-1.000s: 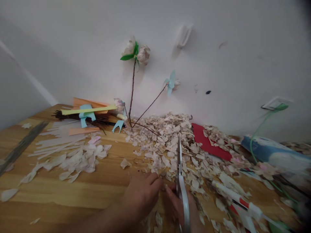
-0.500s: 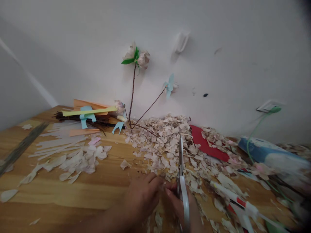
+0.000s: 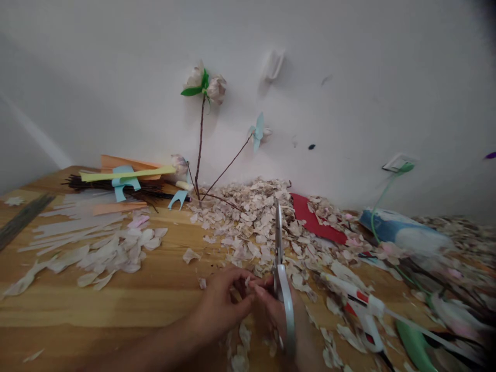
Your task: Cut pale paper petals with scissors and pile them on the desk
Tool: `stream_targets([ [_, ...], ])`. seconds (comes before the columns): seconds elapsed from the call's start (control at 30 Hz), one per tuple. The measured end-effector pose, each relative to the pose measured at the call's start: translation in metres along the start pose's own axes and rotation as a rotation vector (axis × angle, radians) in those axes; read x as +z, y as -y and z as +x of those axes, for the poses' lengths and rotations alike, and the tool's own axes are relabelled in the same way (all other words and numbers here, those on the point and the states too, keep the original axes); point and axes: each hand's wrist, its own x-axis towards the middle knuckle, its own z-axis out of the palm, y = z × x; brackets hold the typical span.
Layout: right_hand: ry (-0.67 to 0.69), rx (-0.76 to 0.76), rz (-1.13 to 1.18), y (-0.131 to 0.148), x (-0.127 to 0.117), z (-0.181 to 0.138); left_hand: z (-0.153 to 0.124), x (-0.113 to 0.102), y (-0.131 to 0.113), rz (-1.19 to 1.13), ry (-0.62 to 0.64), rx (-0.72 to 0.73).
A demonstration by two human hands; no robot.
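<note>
My left hand rests low on the wooden table, fingers pinched together on a small pale paper scrap that is hard to make out. My right hand sits just beside it, fingers closed, holding white-handled scissors whose blades point upright, away from me. The fingertips of both hands meet in front of a big heap of pale paper scraps.
Cut petals lie to the left, with coloured paper strips and dark twigs behind. Paper flowers on stems lean on the wall. A red sheet, glue gun and blue object are on the right.
The view has shifted slightly, so everything sits further left. My hands have lifted a little and the fingertips have come together over a scrap; the scissors stay upright.
</note>
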Motion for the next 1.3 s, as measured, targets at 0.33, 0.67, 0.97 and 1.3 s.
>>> stream_targets([
  [0.33, -0.026, -0.059, -0.063, 0.022, 0.003, -0.007, 0.006, -0.001, -0.004, -0.487, 0.054, -0.188],
  [0.67, -0.029, -0.040, -0.247, 0.024, 0.001, -0.014, 0.007, 0.000, -0.001, -0.697, 0.014, -0.235],
  [0.97, -0.017, -0.096, -0.367, 0.014, -0.005, -0.017, 0.009, 0.004, 0.004, -0.715, -0.011, -0.333],
  [1.3, -0.082, -0.056, -0.082, 0.013, 0.002, -0.006, 0.007, 0.004, -0.002, -0.679, -0.064, -0.326],
])
